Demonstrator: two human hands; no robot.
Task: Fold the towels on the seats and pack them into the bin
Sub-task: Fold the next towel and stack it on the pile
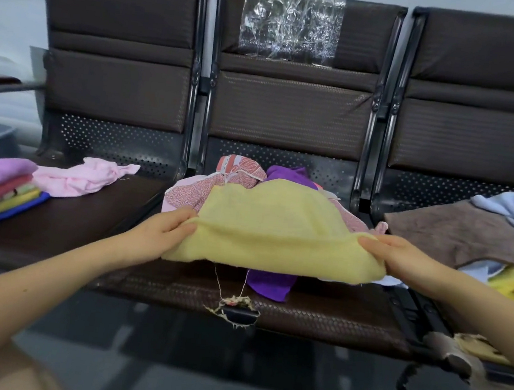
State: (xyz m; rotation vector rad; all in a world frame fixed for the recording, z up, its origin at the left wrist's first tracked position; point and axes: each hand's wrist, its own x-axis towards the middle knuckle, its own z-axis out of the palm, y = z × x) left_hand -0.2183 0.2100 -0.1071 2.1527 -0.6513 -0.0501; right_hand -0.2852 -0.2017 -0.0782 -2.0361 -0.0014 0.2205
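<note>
Purple towel [268,284], patterned cloth [185,194] under held yellow towel [272,228].

The yellow towel [277,229] is matt, fuzzy terry cloth with loose threads at its hem. The seat pad [316,310] is dark woven-texture leatherette, torn at the front edge. The seat frame [196,69] is glossy black metal, perforated low down. Clear, crinkled, shiny plastic film [291,25] covers the backrest.
</note>
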